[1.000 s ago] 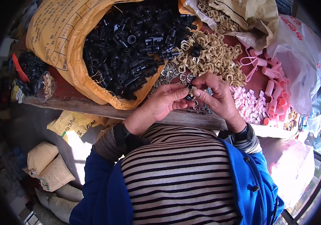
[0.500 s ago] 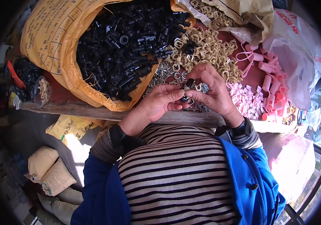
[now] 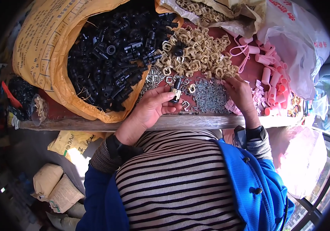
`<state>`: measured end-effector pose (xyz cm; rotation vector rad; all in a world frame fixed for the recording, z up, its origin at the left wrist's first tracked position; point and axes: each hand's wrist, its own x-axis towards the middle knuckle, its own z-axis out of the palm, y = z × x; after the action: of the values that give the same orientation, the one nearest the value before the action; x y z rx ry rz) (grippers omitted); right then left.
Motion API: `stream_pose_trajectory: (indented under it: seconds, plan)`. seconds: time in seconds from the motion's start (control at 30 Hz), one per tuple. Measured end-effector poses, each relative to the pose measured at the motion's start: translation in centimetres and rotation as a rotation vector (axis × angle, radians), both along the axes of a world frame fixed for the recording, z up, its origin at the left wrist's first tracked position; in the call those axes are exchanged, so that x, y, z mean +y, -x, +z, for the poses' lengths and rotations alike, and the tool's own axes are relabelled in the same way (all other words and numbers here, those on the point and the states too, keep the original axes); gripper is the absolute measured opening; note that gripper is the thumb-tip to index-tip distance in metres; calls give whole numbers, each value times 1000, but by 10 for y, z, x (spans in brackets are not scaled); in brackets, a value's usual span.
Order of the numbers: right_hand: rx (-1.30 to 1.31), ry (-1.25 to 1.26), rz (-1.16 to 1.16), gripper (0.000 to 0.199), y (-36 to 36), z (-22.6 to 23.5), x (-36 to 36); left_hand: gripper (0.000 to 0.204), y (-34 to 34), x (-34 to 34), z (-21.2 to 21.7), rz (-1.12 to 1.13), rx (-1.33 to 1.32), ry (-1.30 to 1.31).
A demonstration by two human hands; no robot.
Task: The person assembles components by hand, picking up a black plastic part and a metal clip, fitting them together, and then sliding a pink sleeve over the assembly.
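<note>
In the head view, a reddish table (image 3: 59, 109) with a worn front edge stood before the person; sacks (image 3: 61, 188) lay on the floor at left, and a window (image 3: 329, 169) let in light at right. An orange sack (image 3: 53, 84) gaped over black fittings (image 3: 115, 57); a cup (image 3: 39, 109) held small pale bits. Loose tan clips (image 3: 203, 57), grey bits (image 3: 211, 96) and pink tubes (image 3: 276, 77) lay in heaps. The hands were apart: the left hand (image 3: 151, 106) pinched a black piece (image 3: 177, 90) upright above the table's front; the right hand (image 3: 242, 94) reached to the tan clips' near edge, its grip impossible to tell. The dark rim cut off the room.
</note>
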<state>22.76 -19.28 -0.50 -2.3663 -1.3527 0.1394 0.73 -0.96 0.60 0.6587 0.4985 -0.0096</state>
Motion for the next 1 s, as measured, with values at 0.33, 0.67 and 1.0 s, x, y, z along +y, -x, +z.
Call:
stream_pose_trajectory:
  seconds: [0.33,0.67,1.0]
  plan:
    - [206,0,31,14,-17,-6,1,20,-1,2,-5,33,-14,-16]
    - [143,-176,-90,10,-18,13,-9,20,-1,9,-15,65,-24,53]
    - [15,-40,-91,21,-14,23,-42,16,2,6,-15,94,-78,15]
